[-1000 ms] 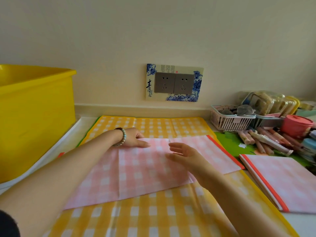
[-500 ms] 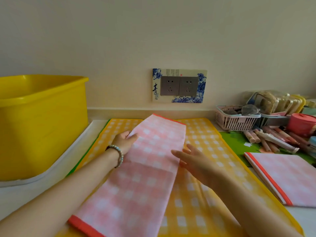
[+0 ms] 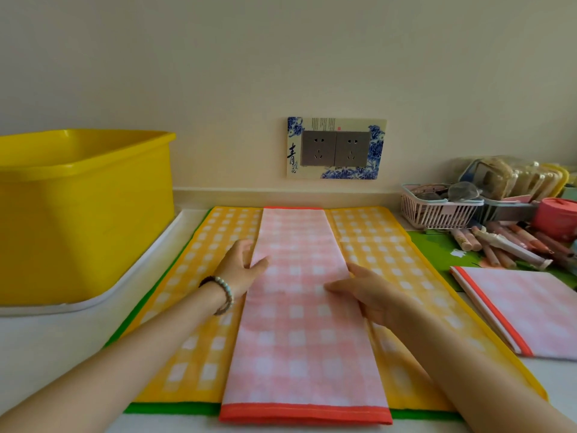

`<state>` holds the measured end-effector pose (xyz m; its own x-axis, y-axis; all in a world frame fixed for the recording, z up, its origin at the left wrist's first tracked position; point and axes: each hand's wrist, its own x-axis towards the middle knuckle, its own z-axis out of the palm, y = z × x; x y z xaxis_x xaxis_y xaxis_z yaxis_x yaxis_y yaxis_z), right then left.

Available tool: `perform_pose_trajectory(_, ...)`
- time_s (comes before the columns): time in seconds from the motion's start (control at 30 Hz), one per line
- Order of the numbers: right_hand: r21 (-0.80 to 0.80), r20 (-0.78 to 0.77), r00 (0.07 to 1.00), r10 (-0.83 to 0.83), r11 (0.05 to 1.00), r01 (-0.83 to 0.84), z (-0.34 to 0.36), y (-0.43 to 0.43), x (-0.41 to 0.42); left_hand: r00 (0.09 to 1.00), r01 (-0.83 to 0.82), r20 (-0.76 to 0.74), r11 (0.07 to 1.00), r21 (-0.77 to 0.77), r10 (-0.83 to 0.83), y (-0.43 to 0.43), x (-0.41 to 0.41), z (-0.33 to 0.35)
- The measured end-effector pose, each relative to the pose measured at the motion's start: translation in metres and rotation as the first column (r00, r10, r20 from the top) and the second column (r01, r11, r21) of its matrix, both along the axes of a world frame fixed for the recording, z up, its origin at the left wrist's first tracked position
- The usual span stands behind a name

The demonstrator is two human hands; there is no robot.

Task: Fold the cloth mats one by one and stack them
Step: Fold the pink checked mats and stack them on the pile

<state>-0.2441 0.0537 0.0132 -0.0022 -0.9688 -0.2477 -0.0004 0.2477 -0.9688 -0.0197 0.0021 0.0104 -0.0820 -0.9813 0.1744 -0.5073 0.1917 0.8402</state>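
Note:
A pink checked cloth mat [image 3: 299, 335] with an orange-red hem lies folded into a long narrow strip, running from the wall toward me. It rests on a yellow checked mat [image 3: 199, 348] spread flat, with a green mat's edge [image 3: 175, 408] showing beneath. My left hand [image 3: 242, 268] grips the strip's left edge, thumb on top. My right hand [image 3: 363, 289] holds the right edge at mid length, fingers on the cloth. A folded pink mat [image 3: 527, 310] lies at the right.
A big yellow tub [image 3: 84, 214] stands at the left on a white tray. At the back right are a pink basket [image 3: 437, 209], a pink lidded pot [image 3: 555, 217] and several pens [image 3: 499, 245]. A wall socket [image 3: 335, 148] sits behind.
The pink mat went from lying sideways to a narrow strip turned lengthwise, now straight and flat on the yellow mat. Both hands moved to its side edges.

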Motion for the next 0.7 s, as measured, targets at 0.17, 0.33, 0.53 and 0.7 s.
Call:
perform_pose_trajectory(0.17,-0.008,-0.04,0.999,0.013,1.0,-0.014,0.002,0.002,0.001,0.861,0.378,0.428,0.908,-0.179,-0.274,0.033,0.033,-0.004)
perform_pose_trajectory(0.33,-0.091,-0.257,0.963,-0.076,0.994,0.055,0.005,0.008,-0.003,0.747,0.452,0.559,0.891,-0.031,-0.359,0.055,0.053,0.0)
perform_pose_trajectory(0.53,-0.31,-0.537,0.843,-0.022,0.935,-0.173,0.001,0.034,-0.03,0.627,0.443,0.643,0.88,0.17,-0.44,0.067,0.062,0.005)
perform_pose_trajectory(0.7,-0.323,-0.733,0.671,0.117,0.807,-0.494,0.002,0.057,-0.046,0.467,0.45,0.747,0.854,0.26,-0.473,0.078,0.06,0.01)
